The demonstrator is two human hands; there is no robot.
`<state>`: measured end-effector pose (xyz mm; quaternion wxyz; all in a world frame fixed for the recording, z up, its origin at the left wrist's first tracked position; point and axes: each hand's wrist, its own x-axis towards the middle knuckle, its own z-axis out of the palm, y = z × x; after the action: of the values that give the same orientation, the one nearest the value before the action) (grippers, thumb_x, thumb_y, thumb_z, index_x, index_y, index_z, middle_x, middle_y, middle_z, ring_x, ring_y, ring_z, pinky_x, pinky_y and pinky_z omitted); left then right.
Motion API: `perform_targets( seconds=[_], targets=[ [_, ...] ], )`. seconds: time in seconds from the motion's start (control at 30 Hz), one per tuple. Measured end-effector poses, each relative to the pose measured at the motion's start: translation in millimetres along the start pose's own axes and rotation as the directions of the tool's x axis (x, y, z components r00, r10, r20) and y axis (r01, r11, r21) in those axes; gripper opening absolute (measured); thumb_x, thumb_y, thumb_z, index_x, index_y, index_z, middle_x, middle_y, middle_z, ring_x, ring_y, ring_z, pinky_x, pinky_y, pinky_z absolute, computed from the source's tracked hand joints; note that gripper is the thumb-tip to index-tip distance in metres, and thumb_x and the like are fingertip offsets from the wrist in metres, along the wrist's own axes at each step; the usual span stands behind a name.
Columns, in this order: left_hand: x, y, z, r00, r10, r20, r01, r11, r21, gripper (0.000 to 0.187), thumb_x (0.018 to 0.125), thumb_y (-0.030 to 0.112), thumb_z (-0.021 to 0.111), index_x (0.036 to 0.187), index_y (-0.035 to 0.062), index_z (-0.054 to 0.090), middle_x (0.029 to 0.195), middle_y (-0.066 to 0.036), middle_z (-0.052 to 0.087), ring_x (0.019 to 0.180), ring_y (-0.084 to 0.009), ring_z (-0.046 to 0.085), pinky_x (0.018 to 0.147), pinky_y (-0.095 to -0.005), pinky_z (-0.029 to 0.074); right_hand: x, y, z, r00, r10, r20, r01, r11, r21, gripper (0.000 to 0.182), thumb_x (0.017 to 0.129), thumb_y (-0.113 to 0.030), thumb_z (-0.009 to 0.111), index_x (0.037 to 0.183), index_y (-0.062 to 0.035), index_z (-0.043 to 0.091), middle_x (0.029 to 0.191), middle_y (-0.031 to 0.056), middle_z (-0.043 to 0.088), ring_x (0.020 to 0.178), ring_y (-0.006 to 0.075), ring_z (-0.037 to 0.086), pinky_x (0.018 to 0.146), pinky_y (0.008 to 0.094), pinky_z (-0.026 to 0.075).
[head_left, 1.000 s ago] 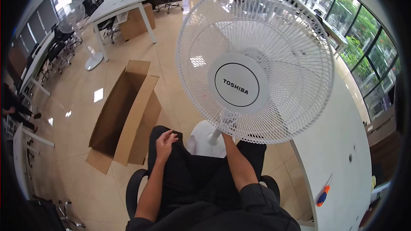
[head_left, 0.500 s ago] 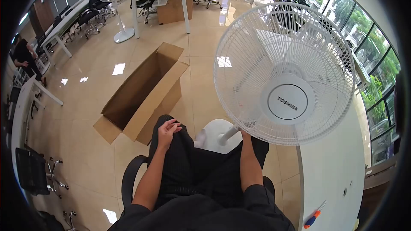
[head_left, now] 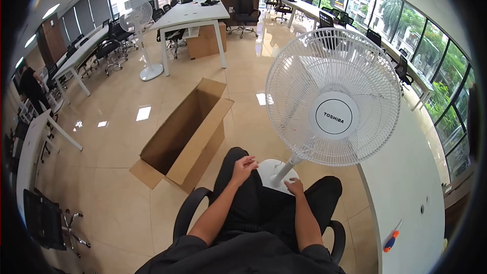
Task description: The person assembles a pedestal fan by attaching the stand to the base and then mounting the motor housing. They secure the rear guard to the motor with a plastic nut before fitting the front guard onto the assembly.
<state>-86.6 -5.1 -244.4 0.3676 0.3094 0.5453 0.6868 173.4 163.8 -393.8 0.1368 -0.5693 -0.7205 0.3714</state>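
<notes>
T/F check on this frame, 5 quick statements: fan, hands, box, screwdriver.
1. The white Toshiba fan stands on its round base in front of the seated person. True.
2. The right hand grips the fan's grille. False: it rests low on the round base, beside the pole.
3. The left hand rests on the person's left knee, off the fan. True.
4. The cardboard box on the floor is taped shut. False: it lies open, its flaps out and its inside showing.
5. The screwdriver lies on the floor by the box. False: it lies on the white table to the person's right.
</notes>
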Motion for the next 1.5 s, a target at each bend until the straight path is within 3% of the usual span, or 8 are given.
perform_targets(
  seconds=[0.17, 0.83, 0.9, 0.97, 1.03, 1.07, 1.3, 1.5],
  targets=[
    [-5, 5, 15, 0.993, 0.001, 0.120, -0.005, 0.999, 0.040, 0.031, 0.092, 0.005, 0.061, 0.119, -0.0078, 0.058, 0.102, -0.017, 0.068, 0.089, -0.0207, 0.069, 0.083, -0.0299, 0.056, -64, -35, -6, 0.990, -0.108, 0.094, 0.128, 0.964, -0.232, 0.037, 0.086, -0.039, 0.064, 0.105, -0.0078, 0.071, 0.096, 0.0180, 0.071, 0.093, 0.0325, 0.068, 0.086, 0.0404, 0.052],
    [7, -33, 65, 0.912, 0.209, 0.354, -0.306, 0.919, 0.247, 0.021, 0.084, 0.009, 0.067, 0.102, 0.0000, 0.069, 0.088, -0.009, 0.072, 0.082, -0.0142, 0.068, 0.074, -0.0298, 0.054, -83, 16, -20, 0.983, -0.157, -0.095, 0.136, 0.971, -0.196, 0.043, 0.085, -0.041, 0.062, 0.101, -0.0014, 0.069, 0.098, 0.0252, 0.068, 0.098, 0.0413, 0.064, 0.086, 0.0469, 0.050],
    [8, -19, 76, 0.868, 0.290, 0.404, -0.414, 0.872, 0.263, 0.021, 0.084, 0.014, 0.069, 0.102, 0.0031, 0.071, 0.092, -0.010, 0.072, 0.086, -0.0156, 0.067, 0.079, -0.0317, 0.054, -34, 100, 13, 0.932, -0.352, 0.091, 0.330, 0.712, -0.620, 0.034, 0.090, -0.031, 0.056, 0.105, -0.0039, 0.069, 0.098, 0.0191, 0.071, 0.095, 0.0385, 0.067, 0.083, 0.0448, 0.053],
    [15, -30, 77, 0.902, 0.138, 0.410, -0.239, 0.949, 0.207, 0.026, 0.087, 0.015, 0.070, 0.109, 0.0007, 0.068, 0.096, -0.009, 0.072, 0.088, -0.0161, 0.067, 0.080, -0.0309, 0.053, -48, 47, 11, 0.981, -0.171, -0.088, 0.153, 0.970, -0.190, 0.031, 0.088, -0.031, 0.058, 0.099, -0.0051, 0.071, 0.096, 0.0192, 0.071, 0.091, 0.0375, 0.068, 0.081, 0.0468, 0.053],
    [23, -29, 74, 0.869, 0.086, 0.487, -0.221, 0.948, 0.227, 0.029, 0.089, 0.012, 0.069, 0.113, -0.0033, 0.064, 0.095, -0.010, 0.071, 0.088, -0.0138, 0.066, 0.079, -0.0290, 0.054, -65, -5, 11, 0.927, -0.215, -0.308, 0.299, 0.919, 0.256, 0.029, 0.086, -0.031, 0.060, 0.093, -0.0063, 0.073, 0.094, 0.0193, 0.071, 0.087, 0.0365, 0.068, 0.079, 0.0488, 0.053],
    [21, -39, 87, 0.848, 0.115, 0.518, -0.288, 0.919, 0.268, 0.029, 0.089, 0.011, 0.069, 0.113, -0.0048, 0.063, 0.095, -0.010, 0.071, 0.088, -0.0127, 0.066, 0.080, -0.0286, 0.054, -96, 15, -26, 0.981, 0.075, -0.176, -0.105, 0.981, -0.164, 0.034, 0.084, -0.037, 0.061, 0.093, -0.0061, 0.072, 0.091, 0.0197, 0.070, 0.086, 0.0373, 0.068, 0.076, 0.0476, 0.054],
    [12, -35, 119, 0.824, -0.061, 0.564, -0.035, 0.987, 0.159, 0.034, 0.088, 0.012, 0.071, 0.116, -0.0059, 0.062, 0.095, -0.013, 0.072, 0.085, -0.0152, 0.068, 0.079, -0.0272, 0.054, -135, -4, -64, 0.946, 0.294, -0.139, -0.312, 0.940, -0.138, 0.042, 0.087, -0.046, 0.059, 0.109, -0.0121, 0.071, 0.108, 0.0143, 0.070, 0.104, 0.0321, 0.065, 0.093, 0.0418, 0.049],
    [7, -33, 133, 0.726, 0.031, 0.687, -0.384, 0.847, 0.368, 0.033, 0.085, 0.013, 0.070, 0.115, 0.0010, 0.064, 0.091, -0.013, 0.073, 0.082, -0.0199, 0.071, 0.078, -0.0299, 0.055, -151, -9, -76, 0.941, 0.312, -0.134, -0.329, 0.936, -0.125, 0.042, 0.087, -0.045, 0.060, 0.110, -0.0119, 0.071, 0.108, 0.0137, 0.070, 0.104, 0.0309, 0.065, 0.093, 0.0411, 0.049]
  ],
)
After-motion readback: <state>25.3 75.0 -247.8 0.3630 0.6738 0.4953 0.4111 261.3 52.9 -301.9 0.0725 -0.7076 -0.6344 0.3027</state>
